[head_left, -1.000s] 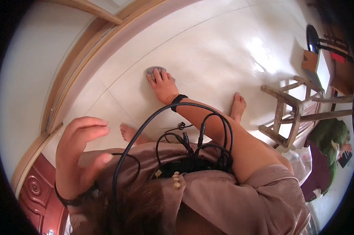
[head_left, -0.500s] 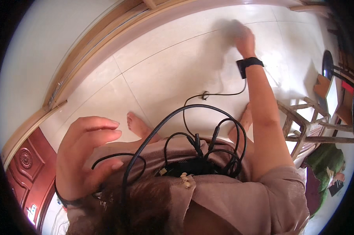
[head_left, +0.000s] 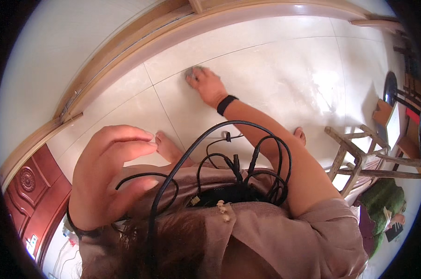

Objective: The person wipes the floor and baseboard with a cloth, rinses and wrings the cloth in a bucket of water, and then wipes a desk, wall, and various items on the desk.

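Observation:
My right hand [head_left: 207, 84] reaches far out over the pale tiled floor [head_left: 275, 69] and presses a small grey cloth [head_left: 190, 74] against it, near a joint between tiles. Most of the cloth is hidden under the curled fingers. A black band [head_left: 227, 105] circles that wrist. My left hand [head_left: 113, 162] hangs in the air at the near left, fingers and thumb apart with nothing between them. Black cables [head_left: 220, 129] loop across my lap, beside the left hand and under the right arm.
A wooden stool [head_left: 359, 158] stands at the right, with green and dark cloth [head_left: 382, 204] nearer me. Along the far left runs a wooden door track [head_left: 126, 56]. A carved red-brown door [head_left: 33, 186] is at the left edge. My bare feet [head_left: 171, 149] rest on the floor.
My right hand has swept left across the floor with the grey cloth, from the far right to left of the middle. My left hand has barely shifted.

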Tool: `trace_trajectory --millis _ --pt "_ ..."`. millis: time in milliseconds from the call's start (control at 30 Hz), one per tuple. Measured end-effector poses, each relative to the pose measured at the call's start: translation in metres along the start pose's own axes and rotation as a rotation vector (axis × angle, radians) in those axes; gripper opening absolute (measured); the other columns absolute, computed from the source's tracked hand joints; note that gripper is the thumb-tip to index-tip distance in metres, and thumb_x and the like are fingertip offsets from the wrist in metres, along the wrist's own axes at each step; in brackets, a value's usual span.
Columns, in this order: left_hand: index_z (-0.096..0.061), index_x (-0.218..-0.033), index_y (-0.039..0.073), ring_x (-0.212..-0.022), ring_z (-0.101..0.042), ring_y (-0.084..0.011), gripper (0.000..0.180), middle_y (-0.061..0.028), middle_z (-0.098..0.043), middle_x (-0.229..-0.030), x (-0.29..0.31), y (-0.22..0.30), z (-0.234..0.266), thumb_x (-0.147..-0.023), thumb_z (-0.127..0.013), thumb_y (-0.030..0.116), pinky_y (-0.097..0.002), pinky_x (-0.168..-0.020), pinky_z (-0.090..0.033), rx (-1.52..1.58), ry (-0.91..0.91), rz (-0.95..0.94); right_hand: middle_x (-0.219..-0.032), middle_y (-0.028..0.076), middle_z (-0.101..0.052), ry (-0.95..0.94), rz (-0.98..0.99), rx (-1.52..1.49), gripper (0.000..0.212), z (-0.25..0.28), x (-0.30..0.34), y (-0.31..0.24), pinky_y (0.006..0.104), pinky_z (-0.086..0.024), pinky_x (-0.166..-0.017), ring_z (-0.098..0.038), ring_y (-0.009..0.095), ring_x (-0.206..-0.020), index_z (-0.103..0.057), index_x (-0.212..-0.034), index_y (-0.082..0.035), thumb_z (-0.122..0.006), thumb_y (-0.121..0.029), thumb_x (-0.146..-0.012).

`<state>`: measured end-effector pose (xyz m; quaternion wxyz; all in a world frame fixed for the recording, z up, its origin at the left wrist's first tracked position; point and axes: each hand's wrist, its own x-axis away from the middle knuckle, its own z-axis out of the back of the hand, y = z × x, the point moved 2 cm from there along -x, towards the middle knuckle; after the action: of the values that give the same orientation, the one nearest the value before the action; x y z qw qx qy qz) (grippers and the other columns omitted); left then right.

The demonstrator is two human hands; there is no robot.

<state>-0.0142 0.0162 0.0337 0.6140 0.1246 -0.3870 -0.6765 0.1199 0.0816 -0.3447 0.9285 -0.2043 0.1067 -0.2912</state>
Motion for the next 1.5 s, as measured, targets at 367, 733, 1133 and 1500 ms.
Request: trace_trajectory --millis 367,733,1133,1500 --pt "-0.062 -0.106 0.002 -0.098 -0.059 -0.0315 0.04 -0.016 -0.06 -0.109 -0.011 0.005 -0.002 -0.072 -0.076 0.018 -0.0368 -0.083 -0.047 -0.003 -0.064 0.004 -0.119 0.022 -0.055 0.257 -0.389 -0.129 0.056 0.107 0.114 0.137 0.0462 -0.043 -0.09 -0.05 0.039 -0.102 -0.052 -0.13 -0.011 -0.052 0.005 -0.077" --pt "-0.063 -0.105 0.0 -0.1 -0.059 -0.0319 0.039 -0.0166 -0.06 -0.11 -0.031 0.007 0.0 -0.072 -0.076 0.018 -0.0375 -0.084 -0.047 0.004 -0.131 -0.029 -0.117 0.028 -0.046 -0.062 -0.677 0.08 0.062 0.055 0.125 0.064 0.0455 -0.051 -0.083 -0.05 0.042 -0.105 -0.039 -0.139 -0.005 -0.055 -0.005 -0.079" --pt "-0.065 -0.102 0.001 -0.098 -0.06 -0.0309 0.039 -0.0156 -0.062 -0.107 -0.004 0.008 0.007 -0.07 -0.077 0.02 -0.0364 -0.083 -0.048 -0.004 0.033 0.091 -0.108 0.018 -0.049 -0.127 -0.2 -0.121 0.05 -0.027 0.011 -0.073 0.0294 -0.058 -0.07 -0.05 0.031 -0.102 -0.047 -0.13 0.004 -0.053 -0.01 -0.082" --pt "-0.066 -0.104 0.003 -0.095 -0.06 -0.0304 0.042 -0.0141 -0.062 -0.107 0.042 0.03 0.001 -0.065 -0.079 0.013 -0.0367 -0.079 -0.049 -0.005 0.162 0.261 -0.118 0.012 -0.062 -0.545 -0.426 -1.577 0.046 -0.043 -0.069 -0.08 0.0392 -0.051 -0.084 -0.063 0.023 -0.098 -0.05 -0.132 -0.005 -0.064 -0.012 -0.089"
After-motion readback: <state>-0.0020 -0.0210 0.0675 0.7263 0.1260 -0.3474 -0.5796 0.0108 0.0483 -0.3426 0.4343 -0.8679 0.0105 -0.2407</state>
